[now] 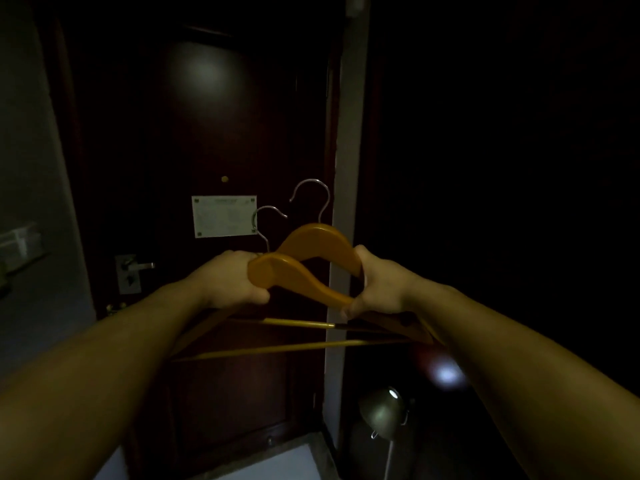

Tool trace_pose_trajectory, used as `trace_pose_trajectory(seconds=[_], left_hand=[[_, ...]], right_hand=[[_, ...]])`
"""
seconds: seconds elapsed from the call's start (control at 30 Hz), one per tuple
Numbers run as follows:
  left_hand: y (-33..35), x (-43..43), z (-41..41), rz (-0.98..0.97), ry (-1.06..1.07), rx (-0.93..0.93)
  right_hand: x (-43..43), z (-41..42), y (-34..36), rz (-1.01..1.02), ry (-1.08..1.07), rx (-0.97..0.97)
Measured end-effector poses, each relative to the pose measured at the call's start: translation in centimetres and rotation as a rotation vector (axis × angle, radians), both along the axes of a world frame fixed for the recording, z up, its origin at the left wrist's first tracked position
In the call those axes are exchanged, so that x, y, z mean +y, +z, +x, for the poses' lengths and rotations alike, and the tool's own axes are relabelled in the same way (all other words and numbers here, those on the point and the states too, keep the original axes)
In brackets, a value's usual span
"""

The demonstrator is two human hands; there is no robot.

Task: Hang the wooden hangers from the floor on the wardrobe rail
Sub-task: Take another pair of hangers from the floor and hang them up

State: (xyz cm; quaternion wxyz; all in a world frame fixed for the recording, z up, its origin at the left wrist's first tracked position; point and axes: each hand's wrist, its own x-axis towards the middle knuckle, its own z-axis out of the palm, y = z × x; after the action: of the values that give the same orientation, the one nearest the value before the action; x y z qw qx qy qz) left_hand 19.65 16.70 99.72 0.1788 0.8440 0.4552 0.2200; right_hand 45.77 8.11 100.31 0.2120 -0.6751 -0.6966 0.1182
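Note:
Two orange-brown wooden hangers with metal hooks are held up in front of me, overlapping. The nearer hanger (294, 277) has its hook (266, 220) pointing right. The farther hanger (320, 239) has its hook (311, 194) pointing left. My left hand (228, 280) grips the left ends of the hangers. My right hand (375, 284) grips their right ends. Both lower bars (298, 322) run across under my hands. The wardrobe rail is not visible; the space on the right is black.
A dark wooden door (207, 133) stands straight ahead with a white notice (224, 216) and a metal handle (133, 266). A pale door frame post (346, 150) rises at centre. A round metal lamp (382, 412) sits low on the right. A wall switch (19, 245) is at left.

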Motion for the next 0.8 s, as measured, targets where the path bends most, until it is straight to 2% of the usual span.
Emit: trace_pose_trajectory(seconds=[0.37,0.8], left_hand=[[1.6,-2.6,8.0,-0.003,-0.269,0.009],[0.3,-13.9,22.0,0.019,-0.759,0.003]], right_hand=[[-9.3,5.0,1.1,0.033,-0.227,-0.020],[-29.9,9.6,0.1,-0.022,-0.689,0.030]])
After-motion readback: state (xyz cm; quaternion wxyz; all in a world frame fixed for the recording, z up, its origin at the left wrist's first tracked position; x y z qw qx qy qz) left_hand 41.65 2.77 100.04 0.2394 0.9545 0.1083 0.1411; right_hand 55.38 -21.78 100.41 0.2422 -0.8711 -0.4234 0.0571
